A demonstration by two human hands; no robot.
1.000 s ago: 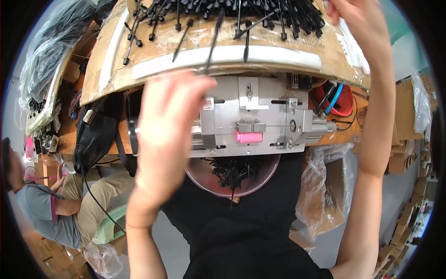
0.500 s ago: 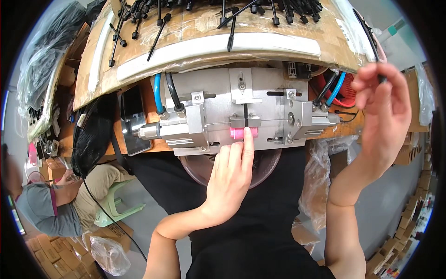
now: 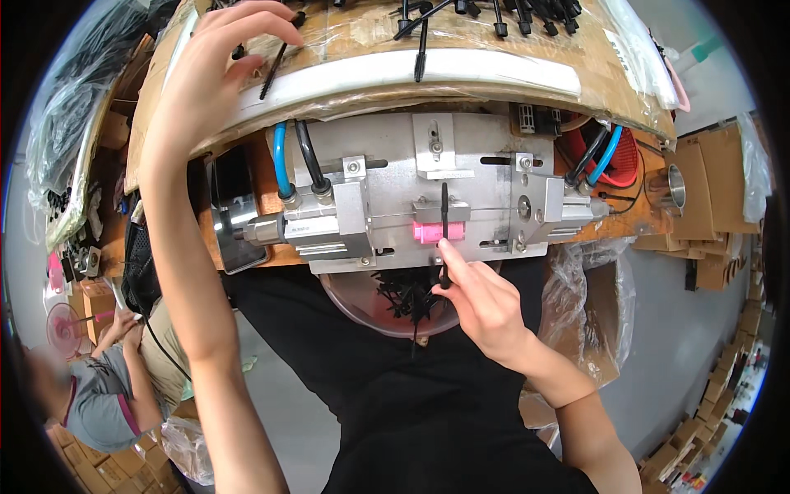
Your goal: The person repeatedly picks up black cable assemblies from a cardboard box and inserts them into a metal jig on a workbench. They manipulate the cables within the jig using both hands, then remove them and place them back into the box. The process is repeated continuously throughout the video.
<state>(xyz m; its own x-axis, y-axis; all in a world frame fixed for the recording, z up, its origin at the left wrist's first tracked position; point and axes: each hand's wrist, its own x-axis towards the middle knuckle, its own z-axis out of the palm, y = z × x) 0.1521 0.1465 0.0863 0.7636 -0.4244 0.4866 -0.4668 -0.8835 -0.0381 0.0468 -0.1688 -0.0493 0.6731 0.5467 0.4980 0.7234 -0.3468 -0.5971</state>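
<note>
Held upright in the slot of the metal press fixture (image 3: 428, 193), directly above a small pink block (image 3: 436, 233): a thin black plastic pin (image 3: 444, 216), pinched at its lower end between thumb and forefinger of the right hand (image 3: 484, 303), remaining fingers curled loosely underneath. Reached up and away to the raised cardboard tray (image 3: 395, 78), the left hand (image 3: 216, 78), fingers bent and narrowly closed around another black pin (image 3: 278, 59) near the tray's front edge; whether fully gripped or only touched could not be told. Scattered over the plastic-wrapped cardboard tray, many more black pins (image 3: 494, 16), with a white strip (image 3: 411, 70) along its front lip. Mounted at the left of the fixture, a pneumatic cylinder (image 3: 304, 226) fed by a blue hose (image 3: 281, 160) and a black hose (image 3: 309, 160); at the right, further blue and black hoses (image 3: 597, 160) in front of a red basket (image 3: 613, 156). Just below the fixture, against the dark shirt, a round clear bowl (image 3: 362, 309) holding a heap of finished black pieces (image 3: 407, 296). Propped left of the cylinder, a dark phone (image 3: 234, 210). Seated low at the far left, well apart, another person (image 3: 107, 387) in a grey top, beside cardboard boxes (image 3: 74, 453)
</note>
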